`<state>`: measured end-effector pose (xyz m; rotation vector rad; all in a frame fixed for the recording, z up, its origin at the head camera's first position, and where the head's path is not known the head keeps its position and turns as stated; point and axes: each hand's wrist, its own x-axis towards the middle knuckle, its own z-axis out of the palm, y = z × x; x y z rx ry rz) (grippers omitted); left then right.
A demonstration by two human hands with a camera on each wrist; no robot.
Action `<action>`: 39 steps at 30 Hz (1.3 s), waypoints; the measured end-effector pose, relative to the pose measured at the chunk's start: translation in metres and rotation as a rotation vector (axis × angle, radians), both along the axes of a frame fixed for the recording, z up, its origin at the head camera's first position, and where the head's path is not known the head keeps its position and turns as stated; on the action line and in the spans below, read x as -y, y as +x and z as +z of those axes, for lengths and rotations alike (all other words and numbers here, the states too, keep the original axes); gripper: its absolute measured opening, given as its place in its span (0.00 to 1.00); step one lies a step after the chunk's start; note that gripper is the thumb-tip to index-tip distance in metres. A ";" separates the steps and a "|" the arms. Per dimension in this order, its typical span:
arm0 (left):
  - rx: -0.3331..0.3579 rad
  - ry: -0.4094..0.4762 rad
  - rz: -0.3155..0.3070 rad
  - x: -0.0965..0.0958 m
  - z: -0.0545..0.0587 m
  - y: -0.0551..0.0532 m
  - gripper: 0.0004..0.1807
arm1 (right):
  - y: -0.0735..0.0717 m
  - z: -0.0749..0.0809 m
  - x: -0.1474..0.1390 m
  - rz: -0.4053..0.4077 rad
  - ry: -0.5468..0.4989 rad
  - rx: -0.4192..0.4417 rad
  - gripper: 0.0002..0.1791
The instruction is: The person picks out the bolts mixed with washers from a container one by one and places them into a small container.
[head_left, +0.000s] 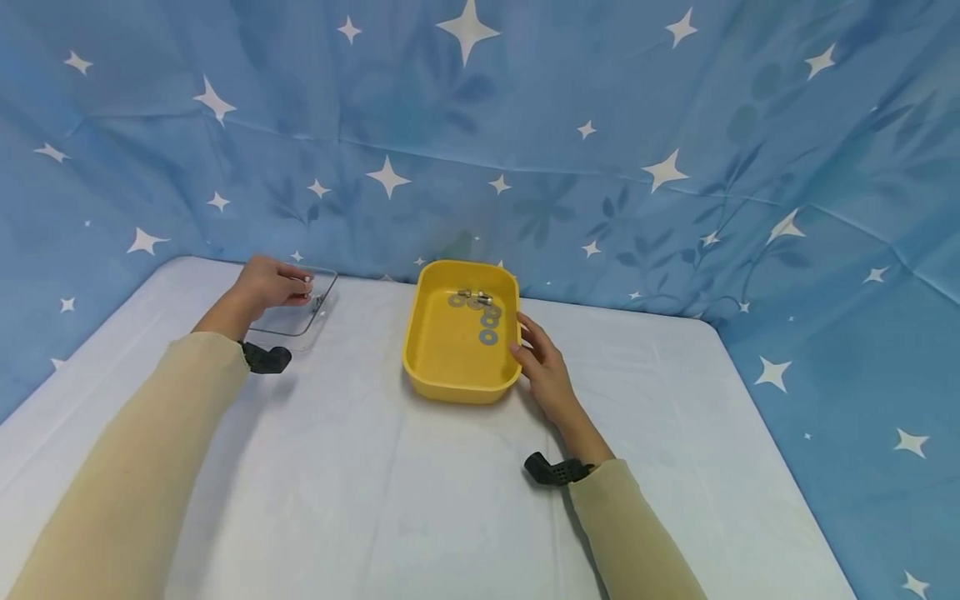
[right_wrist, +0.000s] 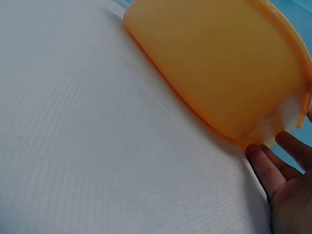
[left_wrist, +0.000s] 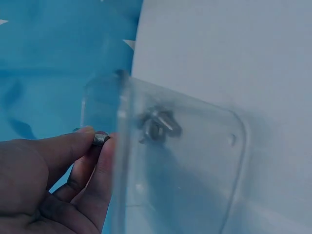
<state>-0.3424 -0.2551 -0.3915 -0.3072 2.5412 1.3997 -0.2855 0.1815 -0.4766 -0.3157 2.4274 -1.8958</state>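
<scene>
Metal threaded piece [left_wrist: 101, 140] pinched by left hand [head_left: 270, 284], over clear box [left_wrist: 207, 141], right hand [head_left: 547, 371] touching yellow tray [head_left: 456, 390], fingers extended

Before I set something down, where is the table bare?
The white table is bare between the clear box and yellow tray, nearer between left sleeve and right sleeve, and right of that sleeve. Crowded: the tray's far right, by washers and bolts; the box, by metal pieces.
</scene>
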 end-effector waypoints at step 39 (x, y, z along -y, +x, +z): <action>0.053 -0.222 0.087 -0.006 -0.010 -0.002 0.22 | -0.002 0.001 0.000 0.016 0.003 0.018 0.31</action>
